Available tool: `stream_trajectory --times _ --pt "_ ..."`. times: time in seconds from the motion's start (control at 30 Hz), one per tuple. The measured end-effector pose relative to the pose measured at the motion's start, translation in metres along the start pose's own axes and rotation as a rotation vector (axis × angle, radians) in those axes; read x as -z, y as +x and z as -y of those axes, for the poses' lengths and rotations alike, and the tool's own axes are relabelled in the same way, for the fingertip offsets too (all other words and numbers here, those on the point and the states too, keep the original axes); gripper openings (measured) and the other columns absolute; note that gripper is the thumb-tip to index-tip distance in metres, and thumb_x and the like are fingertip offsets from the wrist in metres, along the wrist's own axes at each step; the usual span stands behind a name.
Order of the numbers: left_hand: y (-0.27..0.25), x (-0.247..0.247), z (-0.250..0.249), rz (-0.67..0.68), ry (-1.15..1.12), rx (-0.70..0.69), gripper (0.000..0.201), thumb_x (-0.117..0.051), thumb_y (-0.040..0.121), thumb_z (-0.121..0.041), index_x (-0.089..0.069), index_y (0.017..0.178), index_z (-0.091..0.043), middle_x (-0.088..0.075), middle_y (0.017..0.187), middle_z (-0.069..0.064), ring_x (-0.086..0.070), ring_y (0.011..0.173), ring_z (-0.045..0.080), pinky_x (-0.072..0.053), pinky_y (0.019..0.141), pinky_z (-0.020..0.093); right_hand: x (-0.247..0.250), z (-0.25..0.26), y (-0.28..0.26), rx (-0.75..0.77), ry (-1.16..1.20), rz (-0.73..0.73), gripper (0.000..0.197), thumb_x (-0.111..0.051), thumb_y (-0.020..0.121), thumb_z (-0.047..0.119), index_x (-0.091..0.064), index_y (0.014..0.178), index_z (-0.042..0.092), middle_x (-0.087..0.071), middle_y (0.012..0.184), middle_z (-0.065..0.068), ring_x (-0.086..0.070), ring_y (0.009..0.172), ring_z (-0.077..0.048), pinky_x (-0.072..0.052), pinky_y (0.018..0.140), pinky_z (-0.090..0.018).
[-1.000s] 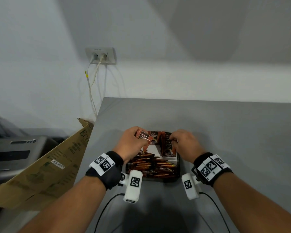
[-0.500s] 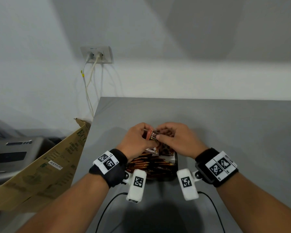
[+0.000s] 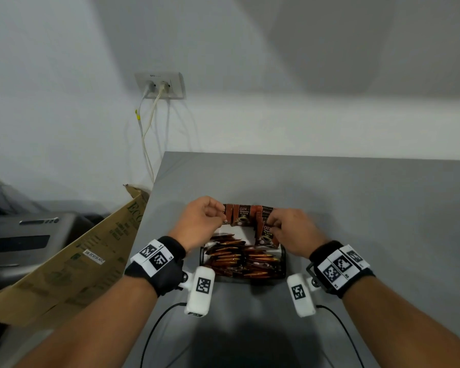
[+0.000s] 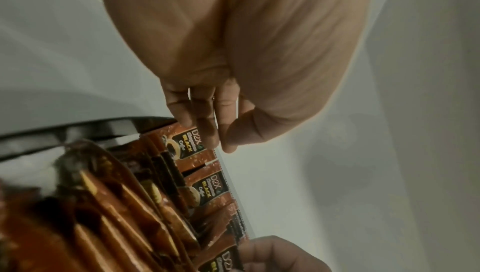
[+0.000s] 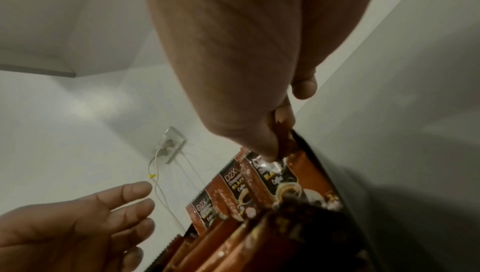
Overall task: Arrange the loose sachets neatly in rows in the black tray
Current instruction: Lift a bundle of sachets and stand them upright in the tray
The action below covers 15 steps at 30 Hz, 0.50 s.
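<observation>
A black tray [image 3: 283, 264] sits on the grey table close to me. A heap of slim brown stick sachets [image 3: 239, 257] fills its near half. Brown "D2X Black Coffee" sachets [image 3: 243, 215] stand upright in a row along its far side. My left hand [image 3: 219, 217] is at the row's left end, fingers relaxed, tips touching the end sachet [image 4: 185, 142]. My right hand [image 5: 279, 147] pinches the top edge of a sachet [image 5: 285, 142] at the right end, beside the tray wall [image 5: 324, 173].
The table's left edge [image 3: 154, 197] runs close to the tray. Beyond it lean a cardboard box [image 3: 64, 261] and a grey device [image 3: 19, 240]. A wall socket [image 3: 160, 85] with two cables hangs behind. Bare table surface [image 3: 369, 208] extends to the right.
Both hands met over the middle of the row half a second ago. They have moved apart, the left to the row's left end and the right to its right end.
</observation>
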<state>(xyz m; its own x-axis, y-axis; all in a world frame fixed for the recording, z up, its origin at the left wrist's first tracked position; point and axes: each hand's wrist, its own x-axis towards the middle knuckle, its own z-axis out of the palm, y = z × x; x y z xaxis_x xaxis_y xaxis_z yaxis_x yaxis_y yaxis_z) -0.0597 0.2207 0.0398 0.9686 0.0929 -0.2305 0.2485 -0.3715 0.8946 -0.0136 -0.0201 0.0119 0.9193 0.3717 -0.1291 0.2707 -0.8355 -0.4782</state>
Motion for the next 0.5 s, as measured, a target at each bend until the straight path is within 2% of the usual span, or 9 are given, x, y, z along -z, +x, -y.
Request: stream_trajectory --times 0.07,0.2,0.3,0.37,0.43,0.5 --pt "-0.001 0.005 0.006 0.013 0.052 0.002 0.025 -0.061 0.09 0.002 -0.063 0.103 -0.019 -0.074 0.096 -0.001 -0.069 0.09 0.017 -0.052 0.072 0.022 -0.003 -0.001 -0.001 0.012 -0.029 -0.017 0.014 -0.063 0.094 0.015 -0.071 0.105 0.022 -0.071 0.103 0.002 -0.065 0.088 -0.013 -0.057 0.082 -0.031" --pt "-0.002 0.01 0.011 0.076 0.181 -0.002 0.029 -0.062 0.088 0.0 -0.062 0.106 -0.024 -0.071 0.101 -0.004 -0.067 0.095 0.013 -0.051 0.075 0.019 -0.004 -0.004 -0.002 0.037 -0.063 -0.046 0.018 -0.066 0.093 0.019 -0.068 0.111 0.021 -0.063 0.111 0.003 -0.056 0.098 -0.011 -0.054 0.092 -0.031" --pt "-0.003 0.011 0.01 0.179 0.281 -0.019 0.039 -0.07 0.081 -0.002 -0.06 0.109 -0.028 -0.067 0.106 -0.007 -0.064 0.1 0.01 -0.054 0.083 0.024 -0.004 -0.007 -0.003 0.039 -0.069 -0.065 0.023 -0.068 0.091 0.021 -0.066 0.114 0.02 -0.06 0.113 0.003 -0.05 0.104 -0.011 -0.048 0.096 -0.029" --pt "-0.003 0.011 0.009 0.267 0.364 -0.022 0.047 -0.076 0.079 -0.007 -0.058 0.115 -0.032 -0.065 0.111 -0.011 -0.061 0.104 0.005 -0.051 0.083 0.02 -0.002 -0.006 -0.004 0.067 -0.052 -0.098 0.023 -0.068 0.09 0.023 -0.066 0.113 0.019 -0.058 0.109 0.005 -0.049 0.106 -0.011 -0.044 0.096 -0.027" --pt "-0.002 0.011 0.007 0.347 0.438 -0.024 0.057 -0.08 0.078 -0.012 -0.055 0.125 -0.032 -0.063 0.117 -0.013 -0.059 0.109 0.003 -0.046 0.081 0.016 0.004 0.005 -0.004 0.127 0.0 -0.103 0.022 -0.07 0.089 0.024 -0.069 0.11 0.019 -0.056 0.104 0.01 -0.048 0.102 -0.008 -0.043 0.092 -0.025" --pt "0.0 0.01 0.005 0.394 0.496 -0.034 0.063 -0.082 0.077 -0.013 -0.053 0.13 -0.03 -0.062 0.121 -0.012 -0.058 0.112 0.006 -0.046 0.085 0.017 0.01 0.02 -0.005 0.173 0.063 -0.006 0.026 -0.072 0.088 0.026 -0.07 0.113 0.02 -0.06 0.102 0.01 -0.054 0.094 -0.007 -0.041 0.08 -0.017"
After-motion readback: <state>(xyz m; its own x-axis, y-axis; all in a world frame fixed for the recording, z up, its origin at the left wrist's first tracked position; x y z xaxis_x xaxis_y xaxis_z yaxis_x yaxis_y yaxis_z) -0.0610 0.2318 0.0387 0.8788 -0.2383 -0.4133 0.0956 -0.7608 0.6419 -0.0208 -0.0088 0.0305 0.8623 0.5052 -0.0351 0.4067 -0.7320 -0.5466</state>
